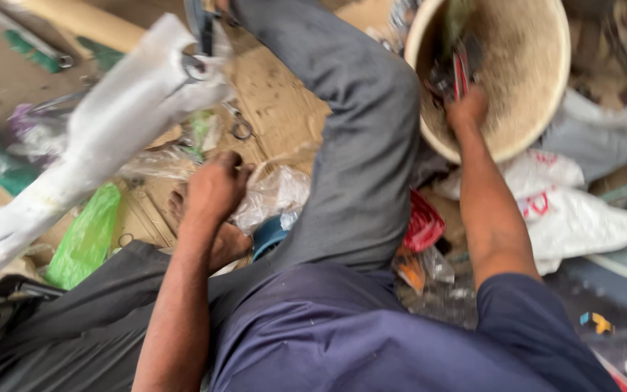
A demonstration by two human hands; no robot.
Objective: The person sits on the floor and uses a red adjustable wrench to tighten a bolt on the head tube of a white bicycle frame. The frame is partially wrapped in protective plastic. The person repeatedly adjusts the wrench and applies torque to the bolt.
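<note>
Right hand (466,109) is inside the beige bucket (538,87), fingers closed on a red-handled tool (460,72); likely rigid, light, best held by the handle. Left hand (215,189), left of bucket, fisted on clear plastic wrap (273,192): soft, slippery.

We look down over our raised knee in grey trousers (361,138), and everything sits around it. To the right of the knee, our right hand (466,109) reaches into a beige bucket (538,72), its grip hidden among dark and red tools (455,72) inside. Left of the knee, our left hand (215,185) is curled into a fist beside crumpled clear plastic (273,192). Farther left lie a white wrapped bundle (110,123) and a green bag (85,239). White bags (571,214) rest below the bucket.
</note>
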